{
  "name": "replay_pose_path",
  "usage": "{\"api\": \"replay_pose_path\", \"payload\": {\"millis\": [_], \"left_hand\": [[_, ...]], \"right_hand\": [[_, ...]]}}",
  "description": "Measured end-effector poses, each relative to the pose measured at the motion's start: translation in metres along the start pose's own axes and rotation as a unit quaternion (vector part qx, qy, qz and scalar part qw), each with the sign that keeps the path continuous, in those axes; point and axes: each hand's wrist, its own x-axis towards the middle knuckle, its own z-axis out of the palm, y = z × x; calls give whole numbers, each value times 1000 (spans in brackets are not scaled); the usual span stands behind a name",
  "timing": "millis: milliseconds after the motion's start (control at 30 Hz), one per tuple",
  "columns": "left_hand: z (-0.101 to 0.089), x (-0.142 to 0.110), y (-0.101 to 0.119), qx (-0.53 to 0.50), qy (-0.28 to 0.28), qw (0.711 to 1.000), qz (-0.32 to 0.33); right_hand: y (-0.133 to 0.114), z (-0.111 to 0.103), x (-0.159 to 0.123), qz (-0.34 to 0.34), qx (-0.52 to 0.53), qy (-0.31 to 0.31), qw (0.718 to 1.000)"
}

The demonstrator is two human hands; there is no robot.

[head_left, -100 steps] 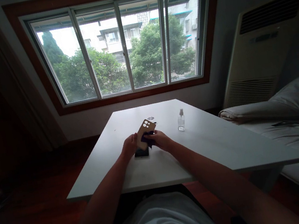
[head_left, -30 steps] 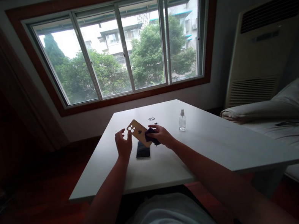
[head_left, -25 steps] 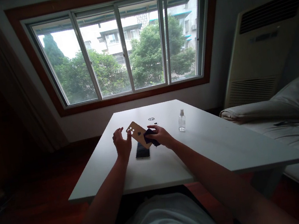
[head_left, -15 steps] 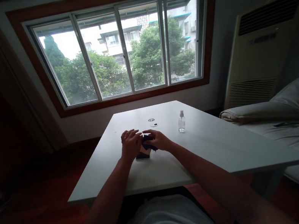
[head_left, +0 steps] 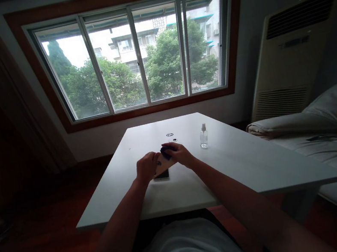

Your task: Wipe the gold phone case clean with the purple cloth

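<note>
My left hand (head_left: 147, 167) is closed on the left edge of a flat, tan, phone-sized piece (head_left: 166, 165) with a dark mark on it. Whether this is a phone or a phone case, I cannot tell. My right hand (head_left: 180, 154) grips a bunched dark cloth (head_left: 167, 151) against the tan piece's upper part. Beneath, a dark flat object like a phone (head_left: 163, 175) lies on the white table (head_left: 229, 176), partly hidden by the tan piece.
A clear spray bottle (head_left: 203, 138) stands upright right of my hands. Beyond them lie a dark-patterned round piece (head_left: 169, 134) and a pale disc (head_left: 174, 139) with a dark spot, partly covered by my right hand. A pale sofa (head_left: 335, 131) is at the right.
My left fingers, spread above the cloth before, have closed on the tan piece's edge. The tan piece now shows more, tilted above the dark object. My right hand has moved the cloth slightly up.
</note>
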Motion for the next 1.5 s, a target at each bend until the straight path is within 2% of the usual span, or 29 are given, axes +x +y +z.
{"api": "replay_pose_path", "payload": {"millis": [167, 367, 633, 800, 1067, 1167, 1300, 1500], "left_hand": [[4, 1, -3, -26, 9, 999, -23], [7, 2, -9, -56, 20, 996, -68], [9, 3, -13, -98, 37, 986, -133], [12, 5, -17, -118, 48, 980, -154], [13, 4, -20, -149, 18, 980, -133], [11, 3, -17, -155, 1, 981, -113], [10, 3, -16, -165, -19, 982, -95], [6, 4, -18, -171, -31, 982, -78]], "right_hand": [[-7, 0, -1, 0, 3, 14, 1000], [1, -4, 1, -7, 24, 53, 998], [7, -5, 0, 67, 41, 10, 997], [11, -5, 0, 73, 34, 20, 997], [6, -3, -4, 96, 16, 25, 995], [2, -2, -5, 103, 58, 15, 993], [2, -3, -4, 75, 103, 21, 992], [-1, -8, -3, 114, 174, 1, 978]]}}
